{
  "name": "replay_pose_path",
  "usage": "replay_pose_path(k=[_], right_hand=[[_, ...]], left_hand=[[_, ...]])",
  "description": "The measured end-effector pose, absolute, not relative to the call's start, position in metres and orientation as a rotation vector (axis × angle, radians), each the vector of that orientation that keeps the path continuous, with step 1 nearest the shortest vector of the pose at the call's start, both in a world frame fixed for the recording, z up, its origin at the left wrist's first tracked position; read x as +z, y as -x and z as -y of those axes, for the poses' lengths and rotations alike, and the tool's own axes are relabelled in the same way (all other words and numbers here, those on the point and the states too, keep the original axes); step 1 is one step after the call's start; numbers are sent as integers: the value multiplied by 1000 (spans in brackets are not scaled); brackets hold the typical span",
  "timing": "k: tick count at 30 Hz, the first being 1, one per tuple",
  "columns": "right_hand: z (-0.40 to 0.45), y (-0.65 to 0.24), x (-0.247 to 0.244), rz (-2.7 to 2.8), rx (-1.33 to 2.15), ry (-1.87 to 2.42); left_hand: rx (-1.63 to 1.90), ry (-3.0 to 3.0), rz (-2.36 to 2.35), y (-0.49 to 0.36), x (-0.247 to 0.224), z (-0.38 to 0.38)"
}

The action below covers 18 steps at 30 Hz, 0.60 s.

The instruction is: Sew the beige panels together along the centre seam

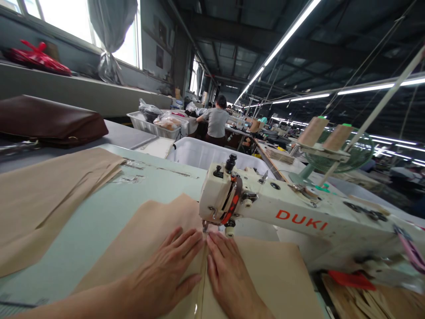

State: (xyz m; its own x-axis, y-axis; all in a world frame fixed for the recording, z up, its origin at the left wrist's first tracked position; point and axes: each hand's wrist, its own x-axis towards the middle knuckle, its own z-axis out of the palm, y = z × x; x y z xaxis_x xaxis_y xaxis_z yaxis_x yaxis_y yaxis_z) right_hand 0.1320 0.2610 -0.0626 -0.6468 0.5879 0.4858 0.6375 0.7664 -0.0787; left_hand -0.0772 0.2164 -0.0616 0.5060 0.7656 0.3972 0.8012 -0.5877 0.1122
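Tan material lies flat under the needle area of a white sewing machine, with a seam line running down its middle toward me. My left hand rests palm down on the material left of the seam, fingers stretched toward the presser foot. On the other side of the seam, my right hand lies flat, its fingertips just in front of the foot. Neither hand grips anything. The needle tip is too small to make out.
More tan pieces are stacked on the left of the pale green table. A brown bag lies behind them. Beyond the machine is a white bin. Thread cones stand at right; a person is farther off.
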Motion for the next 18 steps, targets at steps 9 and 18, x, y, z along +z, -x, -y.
replay_pose_path(k=[9, 18], right_hand=[[-262, -136, -66, 2475, -78, 955], [-236, -140, -28, 2427, 20, 1010]], left_hand=[[-608, 2646, 1373, 78, -62, -218], [-538, 2696, 1525, 75, -48, -207]])
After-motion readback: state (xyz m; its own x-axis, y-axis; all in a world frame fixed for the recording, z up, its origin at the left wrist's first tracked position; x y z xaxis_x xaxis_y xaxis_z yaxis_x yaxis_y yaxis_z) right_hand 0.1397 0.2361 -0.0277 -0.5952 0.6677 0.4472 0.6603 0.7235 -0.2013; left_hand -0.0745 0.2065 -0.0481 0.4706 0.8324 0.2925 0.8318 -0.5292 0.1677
